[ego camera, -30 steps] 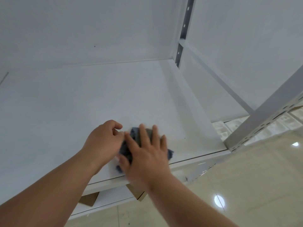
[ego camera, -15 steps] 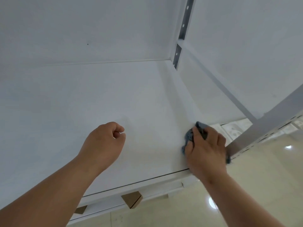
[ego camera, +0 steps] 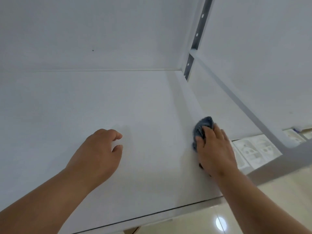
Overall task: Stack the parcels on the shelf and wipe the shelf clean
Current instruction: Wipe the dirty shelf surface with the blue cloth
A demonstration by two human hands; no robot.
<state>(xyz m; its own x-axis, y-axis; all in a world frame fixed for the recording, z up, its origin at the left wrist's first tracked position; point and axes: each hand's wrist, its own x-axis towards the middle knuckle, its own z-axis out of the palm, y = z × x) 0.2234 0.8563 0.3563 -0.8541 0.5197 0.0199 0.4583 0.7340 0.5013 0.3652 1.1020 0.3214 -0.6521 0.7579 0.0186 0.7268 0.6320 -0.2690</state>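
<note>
Right hand flat on blue cloth, fingers straight, pressing it to shelf near right edge. Cloth bunched, mostly ahead of fingertips. Unwiped board lies leftward and back. Left hand loosely curled, empty, probably hovering. Parcels not visible.

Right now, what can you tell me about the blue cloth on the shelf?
The blue cloth is a small, bunched-up rag, greyish blue with a soft, fuzzy look. It lies on the white shelf near its right side, crumpled rather than spread flat. The right hand presses on it with straight fingers, covering its near part; only the far end shows.
</note>
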